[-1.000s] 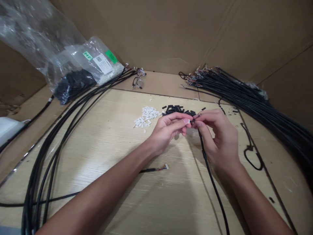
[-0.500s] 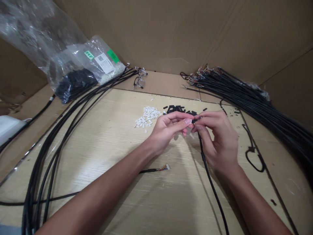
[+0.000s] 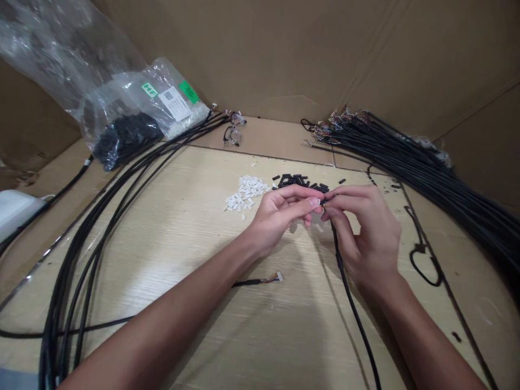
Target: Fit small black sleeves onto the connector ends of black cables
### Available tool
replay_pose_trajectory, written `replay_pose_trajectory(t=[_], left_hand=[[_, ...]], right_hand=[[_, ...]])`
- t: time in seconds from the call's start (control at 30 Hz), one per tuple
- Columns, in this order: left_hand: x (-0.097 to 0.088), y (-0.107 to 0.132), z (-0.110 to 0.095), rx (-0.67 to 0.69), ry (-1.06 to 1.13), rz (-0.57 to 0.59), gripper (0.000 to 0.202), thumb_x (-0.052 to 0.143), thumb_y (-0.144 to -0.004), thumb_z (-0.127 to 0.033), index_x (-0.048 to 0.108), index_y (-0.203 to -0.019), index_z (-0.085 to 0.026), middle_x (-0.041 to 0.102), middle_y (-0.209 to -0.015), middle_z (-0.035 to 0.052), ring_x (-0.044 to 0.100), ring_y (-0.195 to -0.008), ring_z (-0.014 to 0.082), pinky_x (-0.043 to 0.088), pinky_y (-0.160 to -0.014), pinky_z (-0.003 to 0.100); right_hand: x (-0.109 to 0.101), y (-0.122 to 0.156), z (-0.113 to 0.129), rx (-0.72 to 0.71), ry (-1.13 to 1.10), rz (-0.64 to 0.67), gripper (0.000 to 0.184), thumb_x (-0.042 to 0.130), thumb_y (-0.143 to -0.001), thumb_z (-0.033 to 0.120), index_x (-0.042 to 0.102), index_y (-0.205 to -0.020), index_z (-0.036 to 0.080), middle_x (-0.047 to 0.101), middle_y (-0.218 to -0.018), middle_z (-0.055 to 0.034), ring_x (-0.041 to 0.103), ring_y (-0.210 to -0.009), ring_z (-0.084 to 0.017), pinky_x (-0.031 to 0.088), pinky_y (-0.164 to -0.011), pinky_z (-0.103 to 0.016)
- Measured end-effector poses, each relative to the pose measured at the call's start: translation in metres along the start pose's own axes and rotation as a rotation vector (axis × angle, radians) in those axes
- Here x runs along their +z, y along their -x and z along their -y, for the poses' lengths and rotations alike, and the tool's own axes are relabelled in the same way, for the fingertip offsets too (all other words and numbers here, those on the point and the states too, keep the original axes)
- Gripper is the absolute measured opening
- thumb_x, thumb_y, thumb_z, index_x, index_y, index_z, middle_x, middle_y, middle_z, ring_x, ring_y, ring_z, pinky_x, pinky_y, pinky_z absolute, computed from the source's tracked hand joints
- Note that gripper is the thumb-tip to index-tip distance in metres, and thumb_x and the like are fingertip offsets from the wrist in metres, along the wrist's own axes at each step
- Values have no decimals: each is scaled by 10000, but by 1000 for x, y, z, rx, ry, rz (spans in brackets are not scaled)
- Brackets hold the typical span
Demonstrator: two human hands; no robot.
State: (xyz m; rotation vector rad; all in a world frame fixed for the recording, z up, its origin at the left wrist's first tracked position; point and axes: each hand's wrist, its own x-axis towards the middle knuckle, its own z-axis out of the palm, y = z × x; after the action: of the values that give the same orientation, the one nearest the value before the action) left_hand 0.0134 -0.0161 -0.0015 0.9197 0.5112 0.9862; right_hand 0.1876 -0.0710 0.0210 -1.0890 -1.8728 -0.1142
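My left hand [image 3: 284, 212] and my right hand [image 3: 363, 227] meet fingertip to fingertip above the wooden board [image 3: 195, 238]. My right hand pinches the end of a black cable [image 3: 350, 300] that runs down toward me. My left hand's thumb and forefinger pinch a small part at that cable end; it is too small to name. Just behind the hands lie a heap of small white connectors [image 3: 245, 194] and a heap of short black sleeves [image 3: 296, 181].
A bundle of black cables [image 3: 93, 238] loops along the left. Another bundle [image 3: 422, 168] lies at the right against the cardboard wall. Plastic bags of parts [image 3: 134, 122] sit at the back left. A finished cable end [image 3: 272, 279] lies under my left forearm.
Both hands stay pinched together at the cable end; they have shifted only slightly to the right.
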Motion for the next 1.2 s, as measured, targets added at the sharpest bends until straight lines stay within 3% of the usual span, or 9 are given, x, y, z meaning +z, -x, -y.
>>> replay_pose_trajectory(t=[0.3, 0.73, 0.93, 1.2], left_hand=[[1, 0, -2, -24, 33, 1, 153, 945, -847, -286, 871, -946, -197, 803, -852, 44, 665, -701, 109, 593, -685, 260], [1, 0, -2, -10, 48, 0, 195, 983, -817, -291, 876, -938, -181, 799, -832, 43, 666, -700, 106, 592, -673, 243], [0, -1, 1, 8, 36, -20, 296, 1015, -796, -380, 878, -950, -167, 791, -824, 44, 681, -717, 116, 596, -672, 242], [-1, -1, 1, 32, 14, -20, 273, 1024, -787, -349, 878, -940, -176, 788, -810, 35, 670, -707, 111, 586, -648, 239]], right_hand=[[1, 0, 0, -16, 0, -10, 218, 663, -1079, 75, 721, -1106, 283, 776, -1105, -68, 766, -1034, -245, 628, -908, -423], [0, 0, 0, -16, -1, 0, 232, 662, -1084, 70, 718, -1137, 288, 767, -1118, -69, 761, -1038, -236, 619, -909, -407], [0, 3, -3, -50, 22, 13, 254, 673, -1068, 49, 738, -1175, 270, 771, -1142, -76, 768, -1028, -232, 612, -915, -396], [0, 2, -3, -78, 59, 50, 279, 645, -1079, 24, 700, -1195, 272, 768, -1115, -59, 764, -992, -215, 612, -884, -365]])
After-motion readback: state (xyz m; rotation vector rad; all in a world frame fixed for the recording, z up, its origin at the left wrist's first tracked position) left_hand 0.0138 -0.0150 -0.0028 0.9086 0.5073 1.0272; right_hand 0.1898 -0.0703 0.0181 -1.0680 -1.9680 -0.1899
